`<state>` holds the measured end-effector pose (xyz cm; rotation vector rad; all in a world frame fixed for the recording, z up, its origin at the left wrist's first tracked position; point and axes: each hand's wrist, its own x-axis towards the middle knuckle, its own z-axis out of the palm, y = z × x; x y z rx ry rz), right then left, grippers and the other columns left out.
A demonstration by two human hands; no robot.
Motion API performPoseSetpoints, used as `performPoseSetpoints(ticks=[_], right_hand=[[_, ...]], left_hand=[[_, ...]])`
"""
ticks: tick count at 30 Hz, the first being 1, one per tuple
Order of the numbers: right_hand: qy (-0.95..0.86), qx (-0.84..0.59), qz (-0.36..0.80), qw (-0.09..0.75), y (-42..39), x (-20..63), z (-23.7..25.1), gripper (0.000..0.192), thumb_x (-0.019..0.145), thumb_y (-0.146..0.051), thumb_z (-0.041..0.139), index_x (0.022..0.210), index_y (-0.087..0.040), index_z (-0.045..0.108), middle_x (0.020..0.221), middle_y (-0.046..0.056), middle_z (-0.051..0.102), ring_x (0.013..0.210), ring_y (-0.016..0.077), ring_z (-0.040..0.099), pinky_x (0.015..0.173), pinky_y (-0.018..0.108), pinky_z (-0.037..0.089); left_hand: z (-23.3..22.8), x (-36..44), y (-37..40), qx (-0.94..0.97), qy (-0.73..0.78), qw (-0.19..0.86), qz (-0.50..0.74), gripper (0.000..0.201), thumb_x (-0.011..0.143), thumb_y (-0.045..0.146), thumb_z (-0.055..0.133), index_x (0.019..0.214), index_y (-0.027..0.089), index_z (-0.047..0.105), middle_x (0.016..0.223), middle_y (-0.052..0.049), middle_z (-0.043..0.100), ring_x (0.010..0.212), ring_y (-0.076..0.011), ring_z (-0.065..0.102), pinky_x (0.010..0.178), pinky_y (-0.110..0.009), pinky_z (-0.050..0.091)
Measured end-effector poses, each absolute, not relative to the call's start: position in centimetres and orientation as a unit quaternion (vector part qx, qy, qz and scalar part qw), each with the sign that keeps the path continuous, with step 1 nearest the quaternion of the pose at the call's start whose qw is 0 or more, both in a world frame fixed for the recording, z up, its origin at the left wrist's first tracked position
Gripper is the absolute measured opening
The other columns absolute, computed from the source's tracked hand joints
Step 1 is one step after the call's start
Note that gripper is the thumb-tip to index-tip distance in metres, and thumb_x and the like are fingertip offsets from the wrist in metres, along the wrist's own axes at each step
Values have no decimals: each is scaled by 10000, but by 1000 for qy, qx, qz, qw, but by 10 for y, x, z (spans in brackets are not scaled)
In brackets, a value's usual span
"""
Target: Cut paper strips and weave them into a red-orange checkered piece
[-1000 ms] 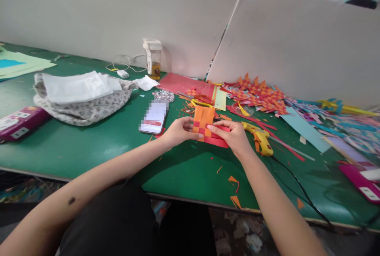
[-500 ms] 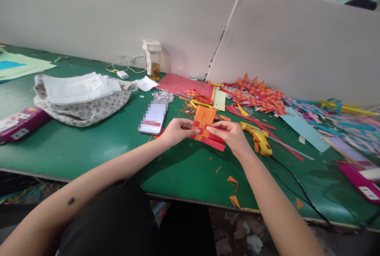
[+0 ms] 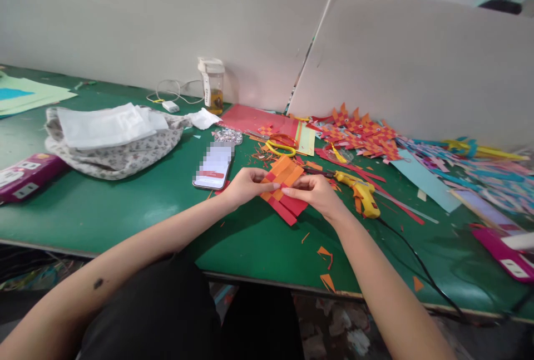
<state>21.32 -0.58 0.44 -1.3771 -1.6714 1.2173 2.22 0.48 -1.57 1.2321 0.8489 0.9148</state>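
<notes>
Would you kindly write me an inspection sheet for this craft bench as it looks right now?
Surface: green table, littered with paper scraps.
Job's things: woven orange-and-red paper piece, tilted, pinched between both hands.
Clutter: phone, yellow glue gun, scissors, finished woven pieces, floral cloth bag, jar, pink boxes.
Hands: left hand and right hand each grip the piece's edges.
Cables: black cord from the glue gun; white charger cable.
Surroundings: grey partition boards.

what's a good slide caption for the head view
Both hands, left and right, pinch a woven orange-and-red paper piece over a green table.
</notes>
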Motion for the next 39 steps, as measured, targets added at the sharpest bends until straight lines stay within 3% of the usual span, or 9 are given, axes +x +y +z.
performPoseSetpoints(ticks=[8,17,21,26,31,35,39], right_hand=[[-651,-529,435,327,-7,212,7,281,571,-424,738,617,-167,636,631,14,648,569,140,572,547,272,432],[-639,-537,435,336,-4,213,5,233,572,-368,752,673,-175,668,678,22,671,618,151,599,602,280,451],[-656,-526,448,304,-4,214,7,212,569,-350,756,669,-179,680,644,13,668,583,140,587,578,268,441],[-680,-491,500,217,-6,214,6,224,571,-375,749,638,-175,672,570,-4,636,525,116,547,536,251,415],[-702,-498,472,190,-7,211,2,234,588,-391,722,641,-168,673,596,16,650,544,129,559,551,256,426],[-727,-535,387,187,-6,210,0,224,626,-393,675,624,-169,659,604,30,656,549,139,557,534,256,407],[-751,-558,311,167,-6,210,-1,226,639,-403,652,611,-181,619,517,-7,583,458,105,461,451,238,320]], left_hand=[[-17,22,5,533,382,643,396,341,564,401,765,774,141,694,782,-57,712,670,-140,639,668,-282,499],[-18,22,5,546,376,642,385,320,573,354,767,776,121,685,781,-70,700,667,-151,634,651,-291,493],[-18,22,4,585,397,606,364,321,614,366,736,809,118,674,806,-80,693,711,-169,633,656,-297,490],[-5,18,10,609,389,505,472,351,695,335,676,979,144,601,983,-91,661,863,-159,621,752,-278,483],[21,-1,15,665,426,258,557,304,765,268,598,1054,194,541,1039,-56,618,869,-129,581,667,-236,461],[24,-6,5,826,408,132,365,58,775,226,567,782,183,605,767,-8,627,752,-131,552,661,-254,434],[8,-1,-9,912,352,51,203,114,813,231,529,805,178,629,808,-31,639,814,-171,555,663,-269,432]])
